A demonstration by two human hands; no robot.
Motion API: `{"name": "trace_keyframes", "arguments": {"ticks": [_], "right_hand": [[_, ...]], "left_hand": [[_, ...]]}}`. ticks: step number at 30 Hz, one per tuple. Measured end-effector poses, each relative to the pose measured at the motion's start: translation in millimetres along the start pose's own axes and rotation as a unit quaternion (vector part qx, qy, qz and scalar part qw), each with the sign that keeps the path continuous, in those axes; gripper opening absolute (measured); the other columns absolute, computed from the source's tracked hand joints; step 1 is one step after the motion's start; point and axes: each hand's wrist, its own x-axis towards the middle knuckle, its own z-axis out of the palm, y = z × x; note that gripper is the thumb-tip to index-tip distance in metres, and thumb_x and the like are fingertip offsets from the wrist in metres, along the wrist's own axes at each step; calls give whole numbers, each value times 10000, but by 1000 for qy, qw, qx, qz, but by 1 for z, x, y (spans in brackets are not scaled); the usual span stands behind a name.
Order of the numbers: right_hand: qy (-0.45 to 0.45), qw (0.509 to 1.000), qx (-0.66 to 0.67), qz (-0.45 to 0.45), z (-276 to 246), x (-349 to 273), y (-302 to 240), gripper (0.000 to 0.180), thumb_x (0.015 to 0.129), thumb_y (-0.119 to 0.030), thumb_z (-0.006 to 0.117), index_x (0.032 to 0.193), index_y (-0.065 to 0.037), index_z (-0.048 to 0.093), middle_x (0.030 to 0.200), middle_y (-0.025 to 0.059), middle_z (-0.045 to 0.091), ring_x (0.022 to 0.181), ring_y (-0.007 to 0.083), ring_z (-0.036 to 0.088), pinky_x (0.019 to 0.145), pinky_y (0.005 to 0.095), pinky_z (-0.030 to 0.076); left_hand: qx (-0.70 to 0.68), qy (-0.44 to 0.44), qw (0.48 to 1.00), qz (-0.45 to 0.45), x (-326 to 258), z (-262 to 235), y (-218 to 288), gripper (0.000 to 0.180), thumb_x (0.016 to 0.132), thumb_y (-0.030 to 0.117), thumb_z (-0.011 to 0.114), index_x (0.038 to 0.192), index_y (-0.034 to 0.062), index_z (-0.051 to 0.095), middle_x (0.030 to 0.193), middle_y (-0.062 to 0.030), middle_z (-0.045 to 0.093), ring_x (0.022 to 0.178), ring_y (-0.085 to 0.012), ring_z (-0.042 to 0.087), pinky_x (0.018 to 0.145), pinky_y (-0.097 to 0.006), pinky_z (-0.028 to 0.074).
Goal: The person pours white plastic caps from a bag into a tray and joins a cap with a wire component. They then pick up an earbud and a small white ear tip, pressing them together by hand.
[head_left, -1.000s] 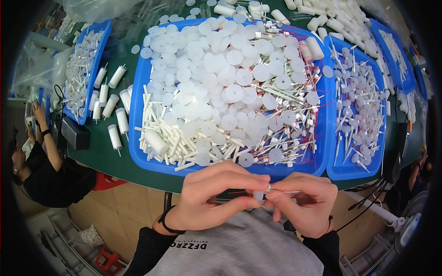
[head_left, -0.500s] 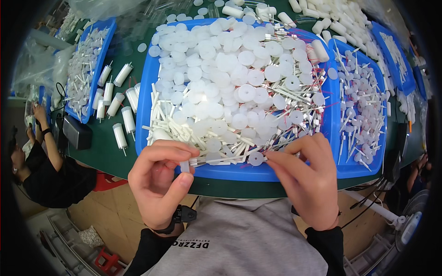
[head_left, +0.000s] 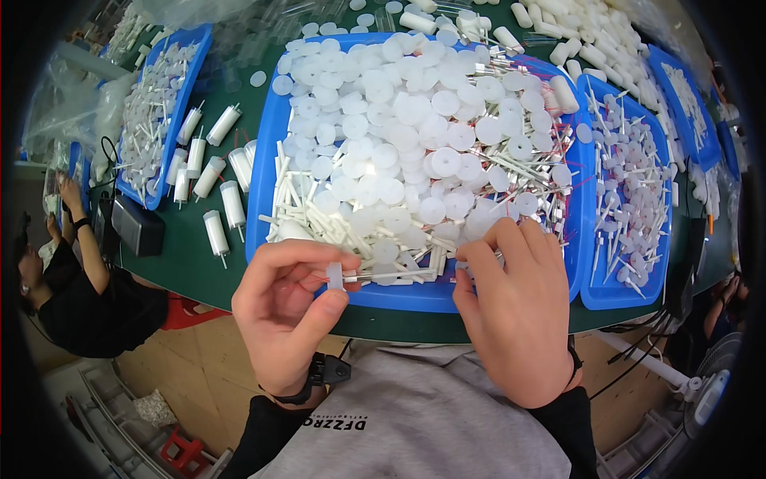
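Observation:
Between thumb and forefinger, my left hand (head_left: 291,307) pinches a translucent plastic disc (head_left: 335,276), seen edge-on. A thin rod runs from the disc to the right over the tray's front rim, and fine red wire shows behind it near my palm. My right hand (head_left: 519,311) is at the front right of the blue tray (head_left: 383,298), fingers curled down and thumb close to the forefinger. A bit of something pale shows at those fingertips, mostly hidden. Loose translucent discs (head_left: 387,160) heap the tray, with short white tubes (head_left: 319,211) at its left front and metal-ended rods with red wires on the right.
Blue trays of disc-and-rod pieces stand left (head_left: 155,120) and right (head_left: 630,184). Several white cylinders (head_left: 215,233) lie on the green table at left, near a black box (head_left: 137,226). More white cylinders (head_left: 594,56) pile up back right. Another person (head_left: 64,271) sits far left.
My right hand has turned palm-down, its fingers drawing off the rod's end into the tray; the holed disc it held there no longer shows. My left hand keeps its pinch. The view has shifted slightly.

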Motion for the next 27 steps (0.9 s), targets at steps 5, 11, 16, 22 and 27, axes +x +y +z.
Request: {"name": "trace_keyframes", "arguments": {"ticks": [5, 11, 16, 22, 27], "right_hand": [[61, 997, 44, 6, 9, 3, -5, 220, 642, -42, 674, 843, -29, 584, 765, 85, 443, 713, 251, 431, 631, 364, 327], [142, 988, -59, -5, 27, 6, -8, 150, 568, -35, 574, 703, -7, 516, 750, 96, 381, 701, 232, 402, 606, 337, 327], [138, 990, -38, -12, 35, 6, -3, 164, 569, -25, 562, 720, 2, 503, 769, 106, 393, 717, 237, 412, 611, 326, 340], [146, 989, -21, -17, 36, 6, -5, 154, 590, -18, 561, 722, -3, 484, 777, 108, 398, 728, 240, 417, 620, 327, 347], [155, 988, 3, -14, 39, 6, -1, 147, 623, 1, 582, 738, -7, 490, 800, 109, 402, 739, 248, 422, 628, 333, 355]], "left_hand": [[-1, -4, 1000, -1, 1, -2, 2, 347, 723, -85, 619, 1035, -66, 469, 966, -177, 564, 933, -235, 584, 764, -311, 506], [-20, 18, 1000, -14, 1, -1, 4, 344, 720, -91, 621, 1024, -59, 464, 972, -189, 571, 940, -241, 586, 782, -319, 508], [-60, 1, 998, -14, 1, 1, 1, 344, 712, -110, 610, 1024, -68, 473, 986, -188, 576, 970, -245, 577, 827, -330, 490], [-31, -29, 999, -11, -2, 1, 0, 338, 665, -151, 612, 981, -68, 524, 1039, -202, 563, 1010, -250, 560, 889, -342, 435], [-19, -71, 997, 34, 0, 3, -1, 323, 648, -159, 614, 945, -50, 551, 1041, -207, 550, 1023, -241, 541, 865, -323, 440]]}}
